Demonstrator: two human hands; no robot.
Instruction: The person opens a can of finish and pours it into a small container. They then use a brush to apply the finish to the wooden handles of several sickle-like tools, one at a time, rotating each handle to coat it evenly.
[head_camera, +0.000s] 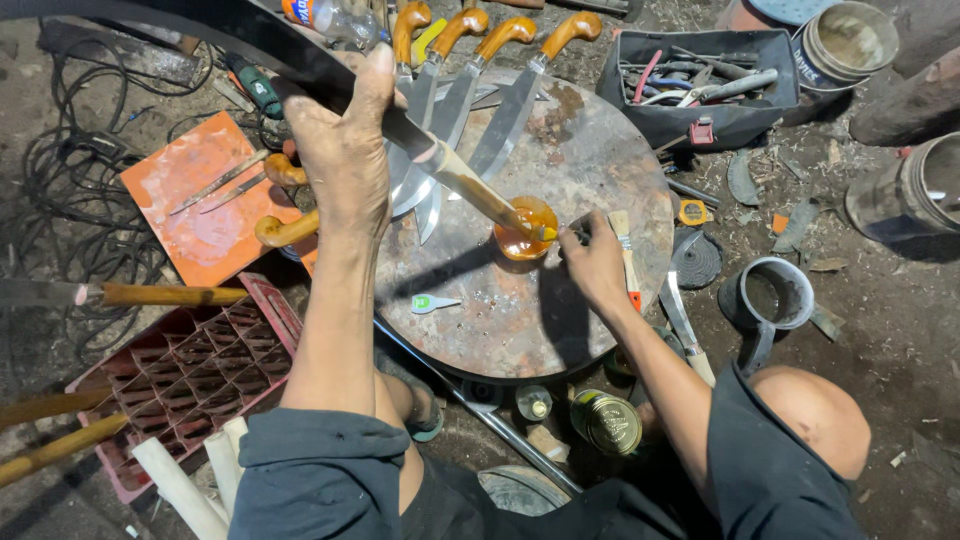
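Note:
My left hand (342, 150) grips the dark blade of a long knife (250, 40), held across the upper left. Its pale wooden handle (475, 190) slants down, and the handle's end sits in a small orange dish (518, 243) of glossy amber liquid on the round metal tabletop (560, 150). My right hand (595, 268) rests on the tabletop just right of the dish and holds a small paintbrush (625, 250), bristles pointing up and away.
Several knives with brown curved handles (500, 40) lie fanned at the table's far side. An orange board (200, 215) with two blades lies left, a red crate (190, 375) lower left, a black tool tray (700, 85) upper right, a tin can (606, 422) below the table.

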